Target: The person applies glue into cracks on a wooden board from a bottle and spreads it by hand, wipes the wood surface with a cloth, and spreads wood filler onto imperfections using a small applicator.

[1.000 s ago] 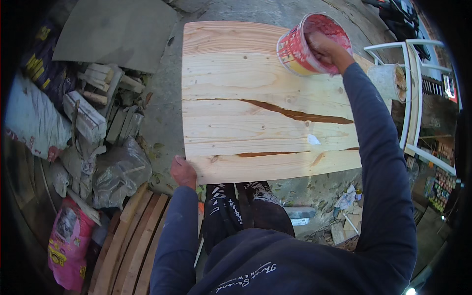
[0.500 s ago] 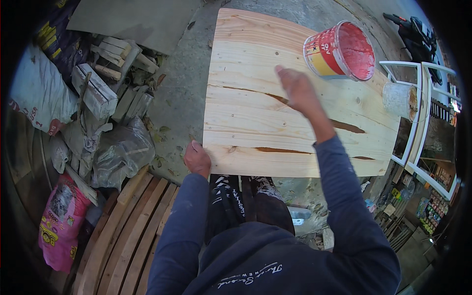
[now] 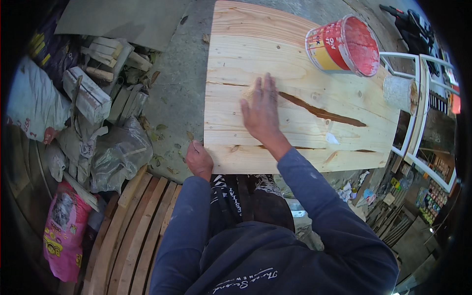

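A pale wooden panel (image 3: 236,115) lies in front of me, marked with knots and long dark-brown streaks (image 3: 324,114). My right hand (image 3: 263,110) is flat on it, fingers stretched and holding nothing. By its fingertips is a patch of pale dust (image 3: 251,93). Closed at the panel's near left corner is my left hand (image 3: 199,160), gripping the edge; its fingers are partly hidden. A red and yellow bucket (image 3: 327,48), smeared pink-red inside, stands at the far right of the panel. A small white scrap (image 3: 332,139) lies nearer, right of my right hand.
At the right edge are a whitish can (image 3: 399,93) and a white frame (image 3: 418,108). Wood offcuts (image 3: 88,93), a crumpled clear plastic bag (image 3: 120,152) and a pink sack (image 3: 66,226) lie left. Wooden slats (image 3: 132,221) run beside my left arm.
My right hand has come down and left, from a blurred position over the panel to lying flat on it. The white scrap now shows. My left hand stays at the corner.
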Demonstrator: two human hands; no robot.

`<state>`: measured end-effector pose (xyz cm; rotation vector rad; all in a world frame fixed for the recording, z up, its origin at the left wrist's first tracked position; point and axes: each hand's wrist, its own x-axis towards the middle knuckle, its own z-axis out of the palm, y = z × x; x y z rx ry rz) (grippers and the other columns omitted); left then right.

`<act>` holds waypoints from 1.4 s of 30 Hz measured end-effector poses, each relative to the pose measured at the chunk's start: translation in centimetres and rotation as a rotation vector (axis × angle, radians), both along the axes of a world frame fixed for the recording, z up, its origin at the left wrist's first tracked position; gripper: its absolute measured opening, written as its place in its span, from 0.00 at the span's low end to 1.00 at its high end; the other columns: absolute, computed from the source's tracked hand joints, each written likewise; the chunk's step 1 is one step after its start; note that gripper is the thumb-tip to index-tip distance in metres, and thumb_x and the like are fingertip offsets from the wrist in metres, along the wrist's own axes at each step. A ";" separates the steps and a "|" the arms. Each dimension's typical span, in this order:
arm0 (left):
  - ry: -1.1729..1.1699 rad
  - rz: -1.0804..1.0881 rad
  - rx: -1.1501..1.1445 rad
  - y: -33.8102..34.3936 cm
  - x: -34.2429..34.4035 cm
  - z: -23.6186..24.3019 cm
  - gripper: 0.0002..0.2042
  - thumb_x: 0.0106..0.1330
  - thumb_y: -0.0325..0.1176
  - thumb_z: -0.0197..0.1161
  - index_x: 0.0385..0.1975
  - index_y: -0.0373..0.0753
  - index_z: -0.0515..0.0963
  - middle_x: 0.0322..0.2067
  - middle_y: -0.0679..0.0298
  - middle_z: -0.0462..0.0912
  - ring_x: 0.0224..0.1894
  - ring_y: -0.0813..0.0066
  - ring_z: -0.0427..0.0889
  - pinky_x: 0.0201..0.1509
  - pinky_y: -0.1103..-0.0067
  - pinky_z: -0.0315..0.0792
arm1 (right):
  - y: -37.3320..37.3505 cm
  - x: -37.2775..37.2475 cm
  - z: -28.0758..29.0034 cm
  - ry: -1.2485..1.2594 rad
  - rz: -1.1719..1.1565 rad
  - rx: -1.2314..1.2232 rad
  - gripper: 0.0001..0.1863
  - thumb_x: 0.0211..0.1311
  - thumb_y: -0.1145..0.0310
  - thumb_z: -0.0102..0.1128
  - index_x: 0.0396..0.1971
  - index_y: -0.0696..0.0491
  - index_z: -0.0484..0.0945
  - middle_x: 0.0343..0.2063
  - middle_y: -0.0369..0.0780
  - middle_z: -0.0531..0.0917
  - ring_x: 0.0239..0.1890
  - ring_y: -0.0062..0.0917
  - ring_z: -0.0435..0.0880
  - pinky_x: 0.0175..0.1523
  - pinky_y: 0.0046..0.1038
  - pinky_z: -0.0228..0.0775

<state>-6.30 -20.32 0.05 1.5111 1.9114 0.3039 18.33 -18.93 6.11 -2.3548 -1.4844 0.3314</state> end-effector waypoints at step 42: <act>-0.026 -0.028 -0.042 0.5 0.5 0.7 0.22 0.79 0.43 0.44 0.34 0.31 0.79 0.35 0.40 0.82 0.39 0.35 0.79 0.46 0.55 0.71 | 2.4 3.5 -2.1 0.125 0.440 0.083 0.40 0.77 0.52 0.52 0.74 0.68 0.55 0.77 0.60 0.51 0.81 0.52 0.43 0.82 0.48 0.38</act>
